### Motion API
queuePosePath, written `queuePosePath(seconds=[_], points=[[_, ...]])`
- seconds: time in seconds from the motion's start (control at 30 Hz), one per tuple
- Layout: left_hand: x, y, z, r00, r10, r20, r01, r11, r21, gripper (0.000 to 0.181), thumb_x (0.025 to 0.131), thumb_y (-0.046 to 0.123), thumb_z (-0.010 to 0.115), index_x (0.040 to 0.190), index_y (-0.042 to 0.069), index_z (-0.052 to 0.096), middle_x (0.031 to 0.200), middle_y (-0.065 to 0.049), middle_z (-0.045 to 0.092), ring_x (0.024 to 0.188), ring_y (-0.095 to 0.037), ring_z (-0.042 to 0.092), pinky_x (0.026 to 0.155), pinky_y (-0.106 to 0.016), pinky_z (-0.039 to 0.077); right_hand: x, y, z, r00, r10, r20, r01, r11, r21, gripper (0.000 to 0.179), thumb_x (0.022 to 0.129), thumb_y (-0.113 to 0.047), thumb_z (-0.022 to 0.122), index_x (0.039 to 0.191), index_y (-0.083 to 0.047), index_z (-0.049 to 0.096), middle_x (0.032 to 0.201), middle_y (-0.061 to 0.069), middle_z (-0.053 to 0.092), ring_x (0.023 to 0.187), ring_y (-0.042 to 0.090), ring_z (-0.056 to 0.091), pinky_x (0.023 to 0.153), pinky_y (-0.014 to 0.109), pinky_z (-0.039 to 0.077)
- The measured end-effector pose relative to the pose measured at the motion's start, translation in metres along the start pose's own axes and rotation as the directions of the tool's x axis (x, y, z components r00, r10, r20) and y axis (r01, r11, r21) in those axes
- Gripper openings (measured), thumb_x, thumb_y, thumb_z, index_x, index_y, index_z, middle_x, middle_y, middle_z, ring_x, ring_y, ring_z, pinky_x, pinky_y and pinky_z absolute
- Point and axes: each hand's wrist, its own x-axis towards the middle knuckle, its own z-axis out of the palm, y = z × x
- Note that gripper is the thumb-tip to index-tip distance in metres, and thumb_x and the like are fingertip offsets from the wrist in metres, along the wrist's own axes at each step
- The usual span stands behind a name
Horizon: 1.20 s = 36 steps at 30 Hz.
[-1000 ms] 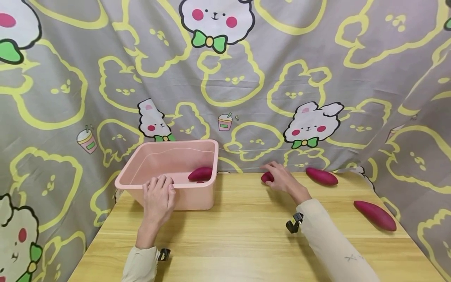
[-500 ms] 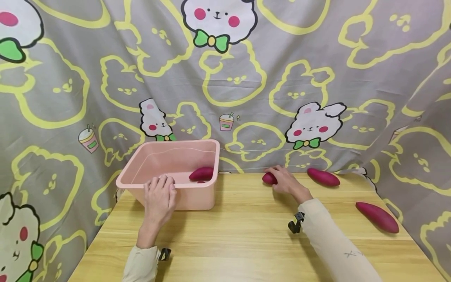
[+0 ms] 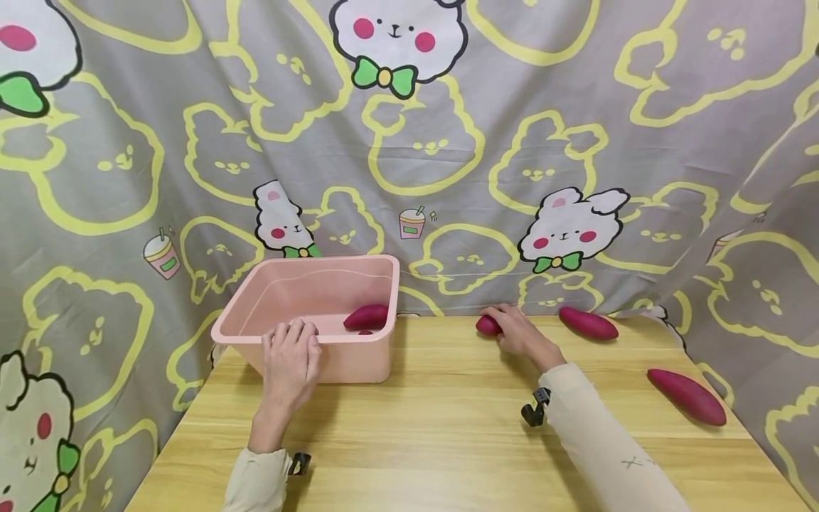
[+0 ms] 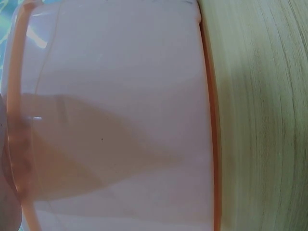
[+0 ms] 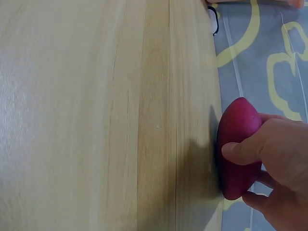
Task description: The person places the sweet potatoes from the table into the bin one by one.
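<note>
Right hand [image 3: 521, 336] pinches a purple-red sweet potato [image 5: 237, 149] between thumb and fingers, right at the back edge of the wooden table [image 3: 422, 441], patterned curtain [image 3: 441, 178] close behind! Left hand [image 3: 290, 364] grips the near rim of the pink bin [image 3: 358, 363], whose right wall stands between that catch and the sweet potato inside [image 3: 367, 317]. Out right, a back-edge sweet potato [image 3: 589, 324] and, farther over, a slanting sweet potato [image 3: 687, 397] lie loose.

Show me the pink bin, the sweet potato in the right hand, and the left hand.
Pink bin [image 3: 355, 363], head view: outside of its front wall.
Held sweet potato [image 5: 238, 124], right wrist view: upper half of its skin.
Left hand [image 3: 289, 364], head view: back of the hand.
</note>
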Motion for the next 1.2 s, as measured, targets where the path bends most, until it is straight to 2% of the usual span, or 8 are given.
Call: queuePosePath(seconds=[0.37,0.83,1.03,1.2], points=[[0.0,0.0,0.0,1.0,-0.007,-0.009,0.007,1.0,-0.007,0.03,0.101,0.022,0.032,0.091,0.006,0.055,0.09,-0.013,0.055,0.087,-0.039,0.049,0.088,-0.058,0.034,-0.004,-0.003,-0.003,1.0,0.03,0.009,-0.03,1.0,-0.007,0.059,0.083,0.012,0.069,0.138,-0.006,0.059,0.133,0.029,0.054,0.121,0.049,0.052,0.102,0.063,0.043],[0.0,0.002,-0.002,1.0,-0.015,0.009,0.015,1.0,-0.016,0.031,0.102,0.024,0.032,0.091,0.007,0.055,0.091,-0.013,0.056,0.088,-0.038,0.049,0.088,-0.057,0.034,-0.012,-0.008,-0.006,0.999,0.034,-0.029,-0.034,0.999,0.001,0.055,0.089,0.006,0.069,0.141,-0.007,0.057,0.133,0.026,0.054,0.119,0.045,0.054,0.1,0.062,0.047],[0.0,0.002,-0.002,1.0,-0.011,0.005,0.011,1.0,-0.019,0.031,0.102,0.024,0.032,0.091,0.007,0.055,0.09,-0.012,0.055,0.087,-0.038,0.049,0.088,-0.057,0.034,-0.016,-0.011,-0.008,0.998,0.005,-0.07,-0.005,1.0,-0.009,0.055,0.087,0.007,0.071,0.139,-0.006,0.057,0.131,0.026,0.056,0.117,0.046,0.056,0.098,0.062,0.047],[0.0,0.002,-0.003,1.0,-0.017,0.012,0.017,1.0,-0.018,0.031,0.102,0.024,0.032,0.091,0.007,0.055,0.09,-0.012,0.055,0.087,-0.038,0.049,0.089,-0.057,0.033,-0.019,-0.014,-0.009,0.998,0.041,-0.054,-0.041,0.999,0.006,0.057,0.088,0.006,0.069,0.142,-0.002,0.053,0.134,0.026,0.055,0.119,0.045,0.055,0.1,0.06,0.047]])
